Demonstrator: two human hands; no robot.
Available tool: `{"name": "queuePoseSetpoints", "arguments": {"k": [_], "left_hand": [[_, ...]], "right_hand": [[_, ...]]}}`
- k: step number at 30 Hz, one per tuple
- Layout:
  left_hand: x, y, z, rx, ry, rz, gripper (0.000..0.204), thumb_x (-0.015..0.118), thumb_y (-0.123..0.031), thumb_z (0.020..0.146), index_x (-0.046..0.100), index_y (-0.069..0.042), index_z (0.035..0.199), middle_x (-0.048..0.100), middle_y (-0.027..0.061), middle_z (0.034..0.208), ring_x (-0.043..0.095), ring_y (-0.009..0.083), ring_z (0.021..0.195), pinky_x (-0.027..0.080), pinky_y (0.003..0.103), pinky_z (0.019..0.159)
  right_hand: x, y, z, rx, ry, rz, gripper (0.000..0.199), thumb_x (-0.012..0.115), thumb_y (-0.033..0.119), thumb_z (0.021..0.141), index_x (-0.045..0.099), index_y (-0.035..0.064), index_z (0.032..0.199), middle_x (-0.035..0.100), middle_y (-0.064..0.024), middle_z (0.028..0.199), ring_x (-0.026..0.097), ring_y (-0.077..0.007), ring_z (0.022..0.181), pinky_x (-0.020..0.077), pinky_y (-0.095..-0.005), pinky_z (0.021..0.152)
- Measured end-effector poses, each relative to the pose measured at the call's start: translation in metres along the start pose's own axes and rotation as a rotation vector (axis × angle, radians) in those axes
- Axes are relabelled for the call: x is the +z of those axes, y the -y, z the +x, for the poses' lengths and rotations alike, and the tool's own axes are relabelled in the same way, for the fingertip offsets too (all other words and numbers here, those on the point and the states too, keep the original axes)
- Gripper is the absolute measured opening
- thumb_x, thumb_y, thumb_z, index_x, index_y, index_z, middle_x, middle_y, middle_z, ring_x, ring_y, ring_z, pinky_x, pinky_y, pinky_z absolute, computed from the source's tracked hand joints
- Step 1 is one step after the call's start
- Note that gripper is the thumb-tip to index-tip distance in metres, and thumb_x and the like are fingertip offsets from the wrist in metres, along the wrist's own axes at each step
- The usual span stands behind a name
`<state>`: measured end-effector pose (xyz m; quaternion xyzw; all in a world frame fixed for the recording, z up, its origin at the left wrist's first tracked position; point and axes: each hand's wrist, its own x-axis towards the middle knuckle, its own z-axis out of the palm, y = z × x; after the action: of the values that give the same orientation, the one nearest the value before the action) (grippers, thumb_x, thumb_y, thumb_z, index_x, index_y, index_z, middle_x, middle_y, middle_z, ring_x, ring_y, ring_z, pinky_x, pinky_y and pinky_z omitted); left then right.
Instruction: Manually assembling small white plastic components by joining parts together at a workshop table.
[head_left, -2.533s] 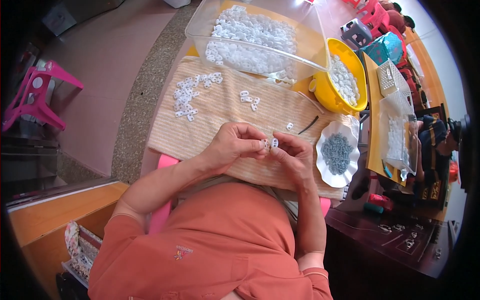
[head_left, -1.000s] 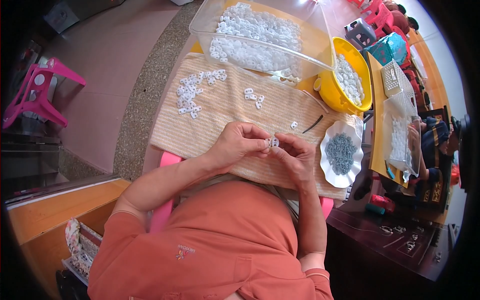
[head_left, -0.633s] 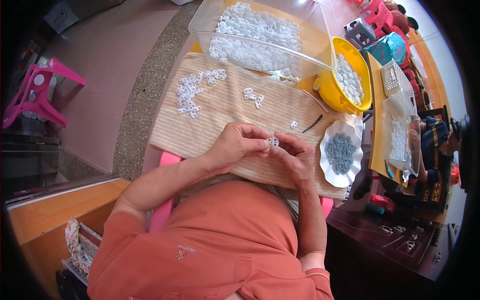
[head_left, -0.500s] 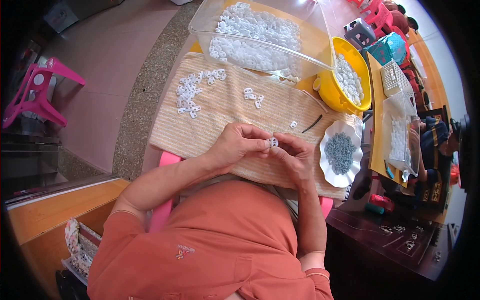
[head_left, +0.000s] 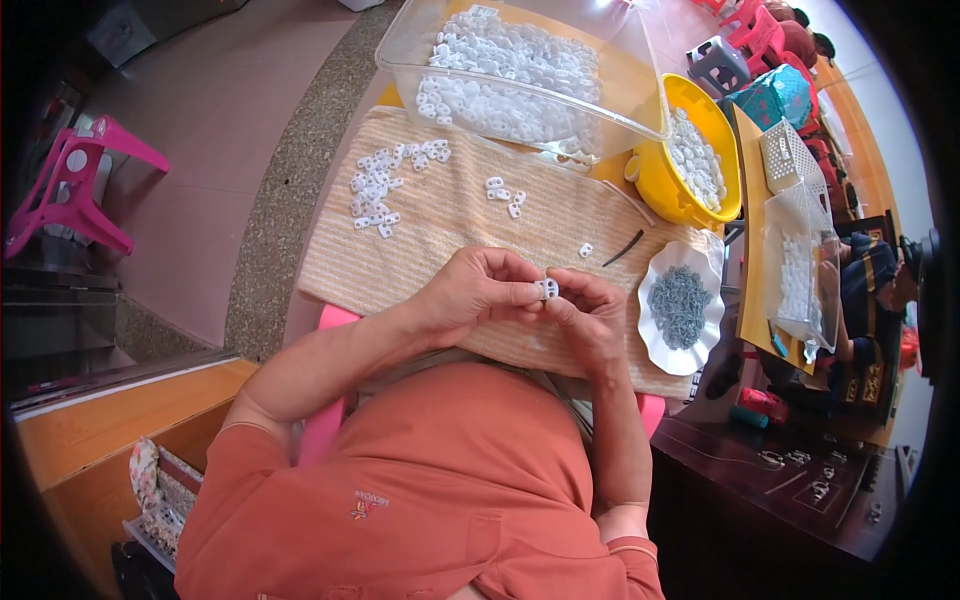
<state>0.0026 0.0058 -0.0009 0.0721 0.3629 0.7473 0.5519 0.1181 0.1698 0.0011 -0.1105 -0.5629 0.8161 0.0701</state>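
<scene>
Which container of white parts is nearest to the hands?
The yellow bowl, right of the cloth. The clear tub lies farther off, beyond the cloth's far edge.

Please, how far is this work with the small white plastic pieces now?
Done, it seems: a cluster of small white plastic pieces lies on the beige woven mat. In hand: the left hand and right hand pinch one white piece between them. Left: many white pieces fill the clear plastic tub and the yellow bowl.

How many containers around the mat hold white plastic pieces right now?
3: the clear tub beyond the mat, the yellow bowl at its right corner, and the clear box farther right. Others may be hidden.
</scene>
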Motion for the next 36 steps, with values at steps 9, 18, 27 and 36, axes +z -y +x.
{"name": "queuePoseSetpoints", "arguments": {"k": [9,18,27,36], "left_hand": [[0.001,-0.004,-0.003,-0.040,0.101,-0.084,0.012,0.069,-0.008,0.087,0.062,-0.003,0.096,0.067,0.0074,0.092,0.066,0.0149,0.085,0.057,0.027,0.076],[-0.002,-0.002,-0.002,0.016,0.213,-0.065,0.011,0.069,-0.008,0.087,0.059,-0.004,0.086,0.066,0.0065,0.088,0.065,0.0131,0.080,0.055,0.026,0.071],[0.006,0.001,-0.006,0.075,0.196,-0.013,0.013,0.071,-0.011,0.086,0.060,-0.004,0.086,0.066,0.0061,0.084,0.065,0.0128,0.076,0.055,0.026,0.070],[0.004,0.003,-0.003,0.012,0.114,-0.018,0.012,0.069,-0.012,0.088,0.061,-0.003,0.092,0.067,0.0068,0.090,0.065,0.0123,0.079,0.056,0.026,0.073]], "right_hand": [[0.012,0.004,-0.001,-0.079,0.076,0.100,0.030,0.069,-0.003,0.083,0.064,-0.0033,0.112,0.065,-0.0104,0.101,0.064,-0.0172,0.091,0.0523,-0.0270,0.081],[0.022,0.008,-0.003,-0.137,0.037,-0.001,0.029,0.073,0.001,0.080,0.067,-0.0010,0.109,0.057,-0.0051,0.091,0.057,-0.0136,0.080,0.0478,-0.0240,0.073],[0.023,0.016,-0.008,-0.150,0.058,-0.164,0.031,0.076,0.004,0.079,0.068,-0.0006,0.108,0.057,-0.0044,0.090,0.055,-0.0112,0.081,0.0443,-0.0214,0.069],[0.007,0.023,0.000,-0.083,0.087,-0.308,0.017,0.073,-0.001,0.080,0.063,-0.0001,0.094,0.054,-0.0029,0.090,0.053,-0.0092,0.082,0.0446,-0.0202,0.068]]}}
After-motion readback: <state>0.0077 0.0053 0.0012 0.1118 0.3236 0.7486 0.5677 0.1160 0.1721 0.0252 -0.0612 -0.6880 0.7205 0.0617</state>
